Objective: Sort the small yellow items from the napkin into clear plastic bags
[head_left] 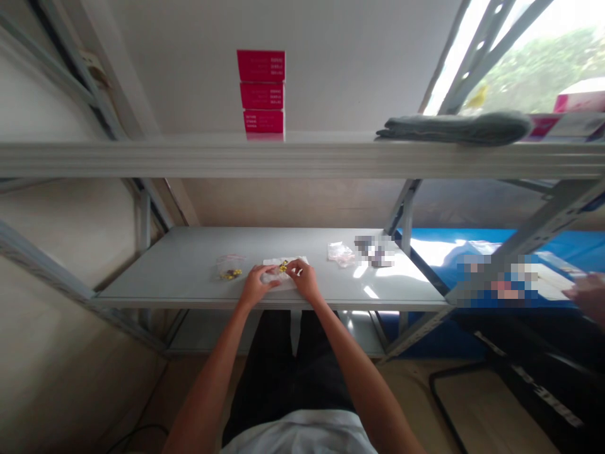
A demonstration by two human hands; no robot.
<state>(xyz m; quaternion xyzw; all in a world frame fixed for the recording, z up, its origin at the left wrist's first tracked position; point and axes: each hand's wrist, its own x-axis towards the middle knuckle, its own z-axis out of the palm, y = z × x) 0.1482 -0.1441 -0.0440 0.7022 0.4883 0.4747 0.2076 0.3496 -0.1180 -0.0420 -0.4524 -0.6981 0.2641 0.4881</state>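
Note:
Several small yellow pieces (pixel 283 267) lie on a white sheet (pixel 286 285) near the front edge of the grey shelf. My left hand (pixel 256 285) rests at the sheet's left side, thumb and fingers apart, with nothing visible in it. From the right, my right hand (pixel 305 279) reaches over the sheet. Its fingers are curled into a pinch at the yellow pieces; what sits between the tips is too small to make out. Left of my left hand is a clear plastic bag (pixel 230 267) with more yellow and dark pieces in it.
Clear plastic bags (pixel 340 254) lie to the right on the shelf (pixel 165 268). Above runs another shelf (pixel 302 159), bearing stacked red boxes (pixel 262 96) and a folded grey cloth (pixel 456 128). Metal posts stand either side. At far right, another person's hand (pixel 586 296) shows by a blue table.

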